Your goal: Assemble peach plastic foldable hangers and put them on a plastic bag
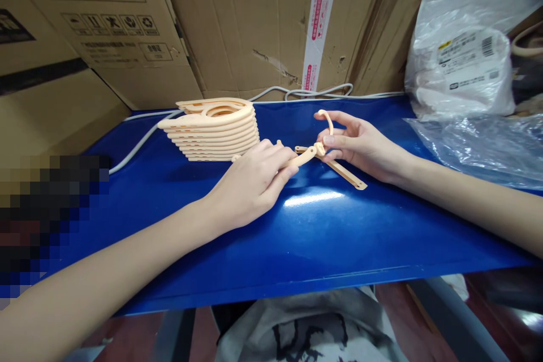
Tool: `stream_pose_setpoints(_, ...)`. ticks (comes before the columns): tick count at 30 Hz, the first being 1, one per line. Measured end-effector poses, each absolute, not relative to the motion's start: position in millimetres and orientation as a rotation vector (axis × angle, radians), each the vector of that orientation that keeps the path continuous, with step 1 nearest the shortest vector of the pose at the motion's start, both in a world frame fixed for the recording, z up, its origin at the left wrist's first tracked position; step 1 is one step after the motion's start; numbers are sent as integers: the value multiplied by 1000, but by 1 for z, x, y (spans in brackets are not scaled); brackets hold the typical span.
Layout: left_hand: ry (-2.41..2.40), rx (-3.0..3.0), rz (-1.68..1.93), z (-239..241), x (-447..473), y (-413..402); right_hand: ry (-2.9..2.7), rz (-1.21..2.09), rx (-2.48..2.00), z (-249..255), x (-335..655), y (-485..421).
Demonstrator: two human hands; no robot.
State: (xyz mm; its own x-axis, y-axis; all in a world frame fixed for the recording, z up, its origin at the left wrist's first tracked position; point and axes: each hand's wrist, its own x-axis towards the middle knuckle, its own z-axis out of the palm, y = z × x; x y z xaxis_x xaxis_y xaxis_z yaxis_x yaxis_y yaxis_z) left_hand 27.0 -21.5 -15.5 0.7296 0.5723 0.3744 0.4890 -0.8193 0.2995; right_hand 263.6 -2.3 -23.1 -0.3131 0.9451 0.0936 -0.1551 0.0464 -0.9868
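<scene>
A peach plastic folding hanger lies partly unfolded on the blue table top. My left hand is closed on its left arm, fingers curled over the plastic. My right hand pinches the hub where the hook joins, and the curved hook rises between its fingers. Just left of my left hand, a stack of several folded peach hangers rests on the table.
Cardboard boxes wall off the back and left. A clear plastic bag holding white goods sits at the back right, with loose plastic film in front of it. A white cable runs along the table's back edge.
</scene>
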Motion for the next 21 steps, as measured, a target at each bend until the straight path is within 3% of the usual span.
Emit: stream_pose_setpoints(21,683,2951,768,-21,26,-21,-1617,1437,-783,-22,270,-2)
